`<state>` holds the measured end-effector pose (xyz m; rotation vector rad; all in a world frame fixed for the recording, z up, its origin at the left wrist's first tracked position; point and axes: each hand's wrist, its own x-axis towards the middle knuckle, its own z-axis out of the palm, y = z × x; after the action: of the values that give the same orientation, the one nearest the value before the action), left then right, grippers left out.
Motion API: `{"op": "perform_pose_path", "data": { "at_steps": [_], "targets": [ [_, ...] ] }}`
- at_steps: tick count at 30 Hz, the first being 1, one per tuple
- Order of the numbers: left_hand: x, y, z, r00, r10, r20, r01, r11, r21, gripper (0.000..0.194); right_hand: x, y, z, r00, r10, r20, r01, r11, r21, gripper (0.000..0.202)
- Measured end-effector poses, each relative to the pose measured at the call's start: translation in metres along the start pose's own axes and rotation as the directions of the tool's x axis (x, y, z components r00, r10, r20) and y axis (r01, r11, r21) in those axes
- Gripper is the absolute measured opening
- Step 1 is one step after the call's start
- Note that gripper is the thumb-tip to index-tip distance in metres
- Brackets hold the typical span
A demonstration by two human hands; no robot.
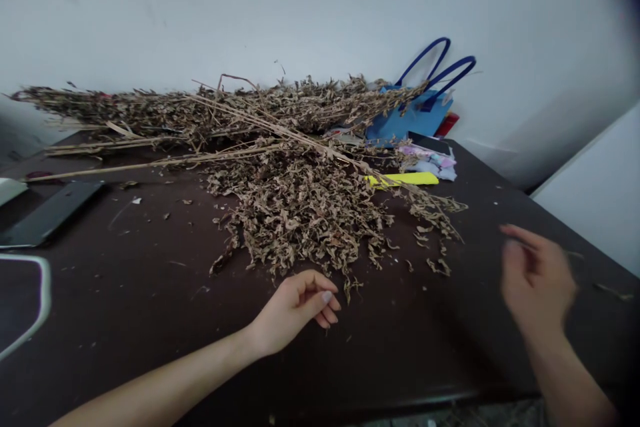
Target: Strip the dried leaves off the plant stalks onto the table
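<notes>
My left hand (300, 307) rests low at the near edge of a pile of dried, curled brown leaves (305, 213). Its fingers are curled in with the thumb against them, and nothing shows in its grasp. Off to the right, over the bare dark tabletop, my right hand (540, 280) is smeared by motion. Thumb and forefinger point toward the pile; whether they pinch anything is unclear. Across the top of the pile lies a long dry stem (295, 137) with a leafy tip (435, 203) at its right end.
A heap of dried leafy stalks (165, 113) lies along the wall. At the back right are a blue bag (385, 125), a dark phone (429, 143) and a yellow strip (413, 179). A dark flat device (55, 213) and a white loop (45, 290) lie left on the table (150, 307).
</notes>
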<state>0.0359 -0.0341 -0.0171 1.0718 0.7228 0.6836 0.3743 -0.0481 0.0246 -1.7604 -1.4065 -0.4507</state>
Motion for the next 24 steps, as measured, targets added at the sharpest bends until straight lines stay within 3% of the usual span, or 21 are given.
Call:
{"op": "perform_pose_path", "data": {
  "at_steps": [2, 5, 9, 12, 17, 24],
  "targets": [
    [0.000, 0.002, -0.001, 1.000, 0.004, -0.006, -0.004, 1.000, -0.007, 0.025, 0.026, -0.018, 0.041, 0.963, -0.256, 0.085, 0.250, 0.965, 0.074, 0.027],
    [0.001, 0.003, -0.004, 1.000, 0.017, -0.015, -0.017, 1.000, -0.025, 0.026, 0.067, -0.057, 0.108, 0.889, -0.415, 0.194, 0.393, 0.909, 0.142, 0.025],
    [0.002, 0.004, -0.007, 0.999, 0.004, -0.034, -0.006, 0.998, -0.067, 0.028, 0.102, -0.101, 0.182, 0.791, -0.533, 0.302, 0.508, 0.846, 0.163, 0.029],
    [0.003, 0.004, -0.008, 0.999, -0.016, -0.041, 0.012, 0.995, -0.103, 0.029, 0.114, -0.116, 0.217, 0.770, -0.538, 0.342, 0.532, 0.838, 0.122, 0.030],
    [0.004, 0.003, -0.010, 0.998, -0.030, -0.051, 0.023, 0.991, -0.129, 0.031, 0.120, -0.118, 0.238, 0.759, -0.536, 0.369, 0.548, 0.833, 0.082, 0.022],
    [0.004, 0.004, -0.011, 0.998, -0.016, -0.059, 0.008, 0.992, -0.126, 0.030, 0.129, -0.115, 0.220, 0.813, -0.512, 0.278, 0.513, 0.855, 0.074, 0.026]
  ]
}}
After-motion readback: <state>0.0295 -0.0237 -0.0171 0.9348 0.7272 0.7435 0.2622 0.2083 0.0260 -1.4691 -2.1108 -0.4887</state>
